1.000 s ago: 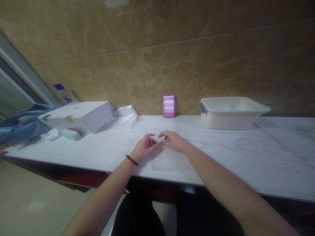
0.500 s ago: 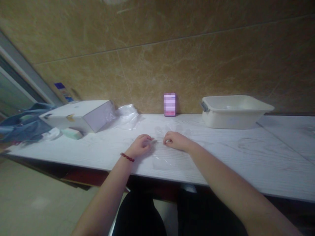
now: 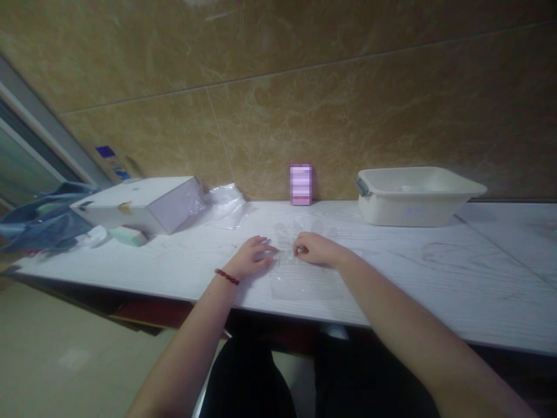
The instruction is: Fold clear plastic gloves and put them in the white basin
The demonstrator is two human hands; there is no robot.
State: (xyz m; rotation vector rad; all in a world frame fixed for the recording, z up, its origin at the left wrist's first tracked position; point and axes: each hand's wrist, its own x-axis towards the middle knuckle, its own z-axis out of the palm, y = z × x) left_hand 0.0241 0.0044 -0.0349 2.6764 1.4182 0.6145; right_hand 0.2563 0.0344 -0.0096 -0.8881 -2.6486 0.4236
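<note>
Here, left fingers (image 3: 265,248) spread near clear plastic (image 3: 304,287), right fingers (image 3: 297,242) curled over it, grip unclear.

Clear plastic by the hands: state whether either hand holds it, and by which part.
The left hand, fingers spread, shows no grip. The right hand is curled at the clear plastic; whether it pinches any, and where, cannot be told.

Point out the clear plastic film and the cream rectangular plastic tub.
Clear plastic film (image 3: 307,281): head view, on its near portion.
Cream rectangular plastic tub (image 3: 398,211): head view, on its front wall.
</note>
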